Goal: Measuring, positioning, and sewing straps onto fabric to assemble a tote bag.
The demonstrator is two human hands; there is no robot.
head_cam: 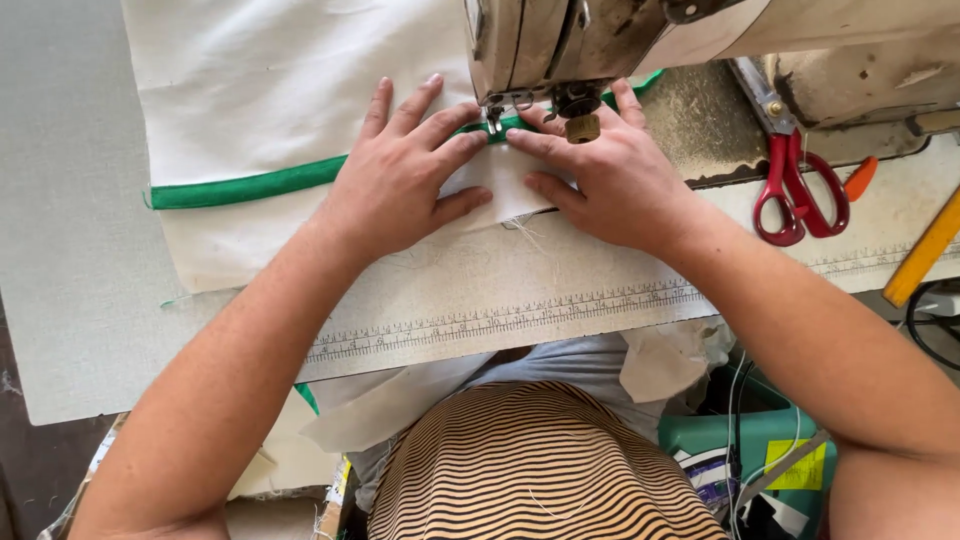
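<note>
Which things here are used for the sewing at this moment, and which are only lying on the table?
In use: left hand and right hand flat on the white cloth; green trim; sewing machine.

Lying about: red scissors; yellow ruler; printed measuring scale along the table edge.

Matt white cloth [270, 90], green fabric trim [250, 185], worn metal sewing machine [540, 40]

Pale grey-white worktable [70, 300] seen from above, evenly lit in soft daylight, with a printed measuring scale [500, 318] along its near edge. At right on the tabletop, red-handled scissors [800, 190], an orange tool tip [860, 178] and a yellow ruler [925, 250] set at a slant. Below the table edge, dark floor [25, 460] at left and a green bin [760, 460] of scraps at right.
</note>
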